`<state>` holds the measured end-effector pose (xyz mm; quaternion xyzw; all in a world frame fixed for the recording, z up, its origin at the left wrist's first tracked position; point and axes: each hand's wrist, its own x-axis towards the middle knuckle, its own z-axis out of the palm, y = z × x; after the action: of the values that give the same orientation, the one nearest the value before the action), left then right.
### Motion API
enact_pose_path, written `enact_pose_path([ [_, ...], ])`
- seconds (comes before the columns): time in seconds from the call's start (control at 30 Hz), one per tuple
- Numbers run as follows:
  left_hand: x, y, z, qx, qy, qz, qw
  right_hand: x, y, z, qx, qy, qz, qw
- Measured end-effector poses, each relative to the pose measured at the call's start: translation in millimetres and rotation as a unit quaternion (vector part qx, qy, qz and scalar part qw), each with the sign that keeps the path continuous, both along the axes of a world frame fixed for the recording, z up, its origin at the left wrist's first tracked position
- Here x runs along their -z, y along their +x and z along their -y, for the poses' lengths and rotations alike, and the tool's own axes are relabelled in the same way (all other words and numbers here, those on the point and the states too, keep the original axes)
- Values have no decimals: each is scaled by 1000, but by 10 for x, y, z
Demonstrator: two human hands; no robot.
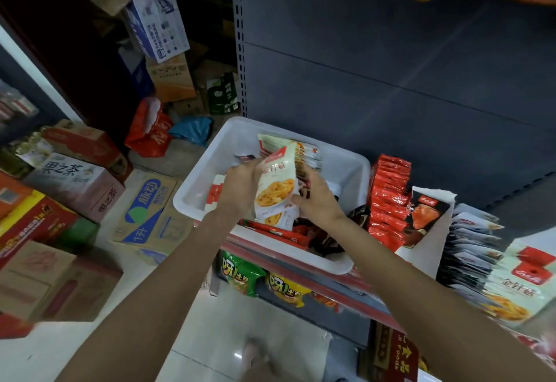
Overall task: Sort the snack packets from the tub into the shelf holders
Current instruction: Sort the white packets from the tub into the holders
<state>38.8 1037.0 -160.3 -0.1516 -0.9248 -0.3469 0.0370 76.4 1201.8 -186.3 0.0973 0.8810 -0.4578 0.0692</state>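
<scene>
Both hands held a bunch of white snack packets with yellow food pictures (275,183) over the white plastic tub (346,168). The left hand (240,189) gripped the bunch from one side, and the right hand (316,198) pinched its other edge. Red shiny packets (388,198) stood in a holder just beside the tub.

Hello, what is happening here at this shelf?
A person is sorting snack packets out of a white tub that sits on the shelf. Both hands hold a bunch of white packets above the tub: the left hand grips its left side, the right hand its lower right. More packets, red and dark, lie in the tub. To the right, one holder is full of red packets, and another holds white ones.
</scene>
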Motion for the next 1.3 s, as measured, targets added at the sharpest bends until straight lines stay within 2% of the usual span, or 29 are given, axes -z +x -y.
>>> enact_pose_path([
  [0.1,-166,94,-224,65,43,19,997,-329,96,-186,47,-54,-23,997],
  [0.2,-329,212,-559,65,90,22,994,-597,314,-505,84,-85,-36,992],
  [0.37,-606,467,-1280,126,179,32,975,-986,942,-1172,155,-137,-142,968],
  [0.47,-778,696,-1788,175,207,55,961,-1154,1327,-1616,203,-165,-169,950],
  [0.6,-855,992,-2395,214,199,47,955,-1236,1745,-2141,245,-141,-198,939],
  [0.87,-798,1490,-3196,237,141,66,959,-1083,2297,-2929,280,-37,-191,940],
  [1.03,-742,1705,-3490,248,109,67,960,-941,2492,-3202,299,-46,-172,937],
  [1.3,-574,1813,-3654,231,36,50,971,-676,2607,-3417,303,-11,-121,945],
])
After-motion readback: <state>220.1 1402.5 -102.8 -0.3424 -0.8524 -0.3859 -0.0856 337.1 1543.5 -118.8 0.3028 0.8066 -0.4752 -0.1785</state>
